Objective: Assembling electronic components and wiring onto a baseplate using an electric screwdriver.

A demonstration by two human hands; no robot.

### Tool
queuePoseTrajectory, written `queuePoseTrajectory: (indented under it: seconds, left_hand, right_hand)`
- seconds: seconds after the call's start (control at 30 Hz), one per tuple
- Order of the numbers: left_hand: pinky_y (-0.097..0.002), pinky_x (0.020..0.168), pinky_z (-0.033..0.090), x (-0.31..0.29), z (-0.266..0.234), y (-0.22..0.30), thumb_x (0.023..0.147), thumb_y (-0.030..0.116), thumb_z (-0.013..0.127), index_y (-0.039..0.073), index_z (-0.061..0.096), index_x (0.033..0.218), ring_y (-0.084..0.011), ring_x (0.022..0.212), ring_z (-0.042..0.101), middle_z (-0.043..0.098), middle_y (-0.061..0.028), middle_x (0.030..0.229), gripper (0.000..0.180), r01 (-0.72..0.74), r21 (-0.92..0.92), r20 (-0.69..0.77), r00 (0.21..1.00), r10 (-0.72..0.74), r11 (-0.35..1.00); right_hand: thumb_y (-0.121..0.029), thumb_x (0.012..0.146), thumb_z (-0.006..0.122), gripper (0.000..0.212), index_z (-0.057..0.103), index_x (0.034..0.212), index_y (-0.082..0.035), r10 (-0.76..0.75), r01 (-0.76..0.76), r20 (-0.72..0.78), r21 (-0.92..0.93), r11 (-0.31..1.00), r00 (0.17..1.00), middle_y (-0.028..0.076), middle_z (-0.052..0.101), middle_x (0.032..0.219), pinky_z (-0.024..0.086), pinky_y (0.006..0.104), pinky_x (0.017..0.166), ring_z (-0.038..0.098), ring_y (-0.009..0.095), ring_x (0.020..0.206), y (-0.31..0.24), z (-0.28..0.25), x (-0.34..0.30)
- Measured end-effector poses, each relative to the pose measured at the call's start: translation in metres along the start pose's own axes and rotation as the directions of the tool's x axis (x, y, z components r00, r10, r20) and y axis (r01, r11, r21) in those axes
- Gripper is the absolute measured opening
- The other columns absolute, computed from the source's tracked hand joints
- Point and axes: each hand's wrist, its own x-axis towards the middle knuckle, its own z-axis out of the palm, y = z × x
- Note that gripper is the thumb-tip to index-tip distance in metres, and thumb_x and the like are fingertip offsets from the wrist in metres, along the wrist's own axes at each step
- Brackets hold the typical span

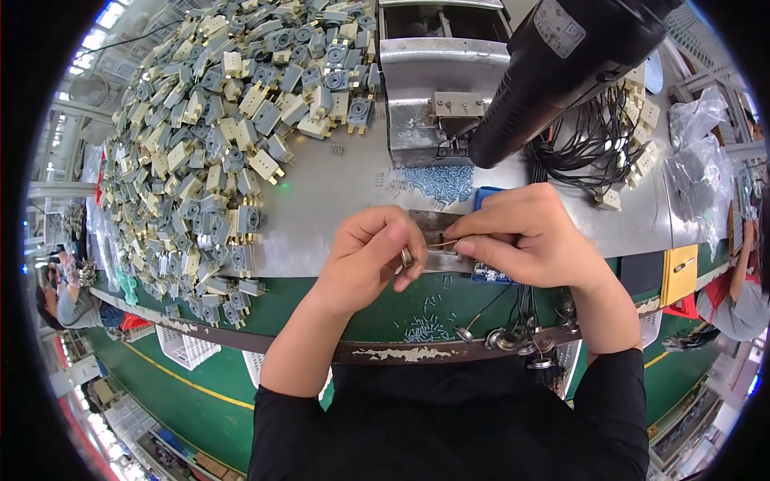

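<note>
My left hand [365,256] is closed, its curled fingers around a small round metal part [407,258]. My right hand [533,240] pinches a thin brownish wire [441,244] between thumb and forefinger; the wire points toward the part in my left hand. Whether the two are joined cannot be made out. Both hands are above a small metal fixture [433,220], partly hidden behind them. A blue item [491,274] with a silvery top lies under my right hand. Similar round metal discs on wires [501,340] hang at the table's front edge.
A large heap of grey and cream plastic housings [233,120] covers the left. Small bluish screws [441,184] lie ahead, more screws [429,329] near the front edge. A black cylindrical tool [561,80] leans over a metal machine [441,64]. Black cables with cream connectors [609,144] lie right.
</note>
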Motion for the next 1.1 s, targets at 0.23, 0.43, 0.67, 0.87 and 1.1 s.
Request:
queuePoseTrajectory:
  seconds: [0.23,0.43,0.67,0.87,1.1]
  left_hand:
    - [-0.0215,0.043,0.044,-0.002,0.002,0.011,0.108,0.035,0.06,-0.009,0.064,0.119,-0.0208,0.061,0.064,0.07,-0.0177,0.09,0.046,0.384,0.058,-0.071,0.922,-0.38,0.921]
    - [-0.0397,0.075,0.065,-0.002,0.019,0.012,0.108,0.029,0.061,-0.012,0.059,0.127,-0.0331,0.093,0.078,0.073,-0.0227,0.106,0.045,0.265,0.137,-0.006,0.964,-0.267,0.955]
    - [-0.0528,0.094,0.062,-0.005,0.027,0.004,0.109,0.024,0.056,-0.014,0.051,0.137,-0.0415,0.107,0.075,0.071,-0.0288,0.12,0.047,0.058,0.188,0.102,0.992,-0.079,0.98]
    - [-0.0494,0.1,0.059,-0.005,0.021,0.005,0.109,0.017,0.056,-0.013,0.051,0.14,-0.0376,0.114,0.073,0.07,-0.0251,0.125,0.043,0.14,0.008,0.127,0.982,-0.14,0.99]
    - [-0.0374,0.068,0.065,-0.004,0.007,0.001,0.089,0.016,0.085,-0.008,0.062,0.116,-0.0302,0.081,0.078,0.075,-0.0233,0.101,0.043,0.211,0.004,0.212,0.955,-0.207,0.977]
  right_hand:
    - [-0.006,0.074,0.085,0.015,0.081,0.089,-0.008,-0.245,0.213,-0.129,-0.22,0.952,0.961,0.004,0.061,0.061,0.042,0.0345,0.048,0.058,0.021,0.051,0.013,-0.001,-0.008]
    - [-0.005,0.074,0.085,0.016,0.081,0.089,-0.007,-0.24,0.22,-0.112,-0.166,0.961,0.964,0.004,0.06,0.06,0.04,0.0333,0.047,0.056,0.02,0.049,0.016,-0.004,-0.008]
    - [-0.005,0.078,0.084,0.013,0.08,0.09,-0.002,-0.09,0.097,-0.087,0.085,0.992,0.992,0.004,0.06,0.06,0.035,0.0298,0.047,0.05,0.015,0.047,0.012,-0.005,-0.009]
    - [-0.008,0.077,0.082,0.009,0.076,0.082,-0.004,-0.088,0.092,-0.084,0.036,0.995,0.993,0.003,0.061,0.063,0.034,0.0299,0.047,0.049,0.015,0.048,0.006,-0.003,-0.008]
    - [-0.012,0.076,0.086,0.015,0.073,0.077,-0.005,-0.023,0.023,-0.022,-0.005,1.0,0.999,0.002,0.065,0.065,0.032,0.0281,0.045,0.05,0.014,0.047,-0.016,0.0,-0.01]
